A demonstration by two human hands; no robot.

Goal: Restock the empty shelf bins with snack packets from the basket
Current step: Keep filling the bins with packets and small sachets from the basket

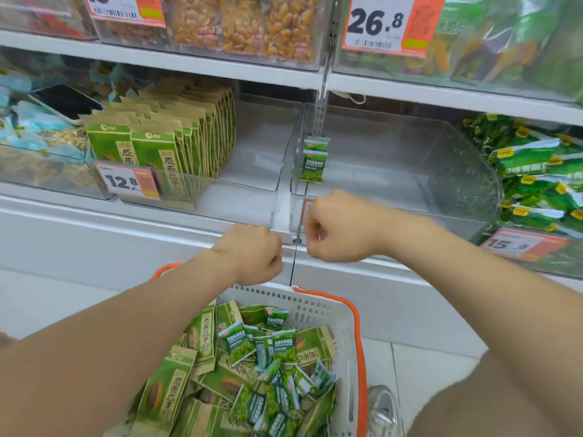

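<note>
**Green packets waited as two fists hung at the shelf edge**

Green snack packets lay heaped in a white, orange-handled basket on the floor below the shelf, small glossy sachets mixed with taller kraft-paper pouches. Above it, both hands hovered at the shelf lip where two clear bins met. The left hand was curled into a loose fist with nothing visible in it; the right hand was likewise closed, and whether it pinched anything could not be told. The left bin was part filled, a row of upright pouches standing at its left side and its right half bare. The right bin was empty save for a couple of small sachets leaning against its left wall. Price tags and fuller bins flanked the pair. By the look of it, the restocking sat between loads, with most stock not yet shelved. The next move would likely call for a reach down into the basket, sorting sachets from pouches so that each went to its matching bin.
</note>
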